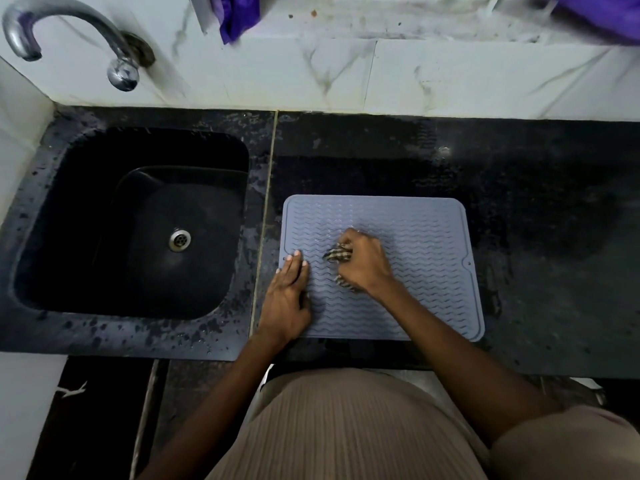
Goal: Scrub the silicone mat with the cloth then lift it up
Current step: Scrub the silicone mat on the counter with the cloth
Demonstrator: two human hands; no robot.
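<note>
On the wet, speckled black stone bench [519, 237], a grey rectangular silicone mat [426, 237] with wavy ridges lies at three o'clock from the sink [138, 223]. Left hand [285, 299] presses flat on the mat's nine o'clock edge, fingers straight; right hand [363, 261] fingers curl round a bunched checked cloth [337, 254] mid-mat.

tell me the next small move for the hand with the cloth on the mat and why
Probably drag the cloth rightward across the mat. The right hand grips the bunched cloth near the mat's middle, and the ribbed stretch to its right lies uncovered. The left hand lies flat on the mat's left edge, so the mat should hold still during the stroke.
</note>
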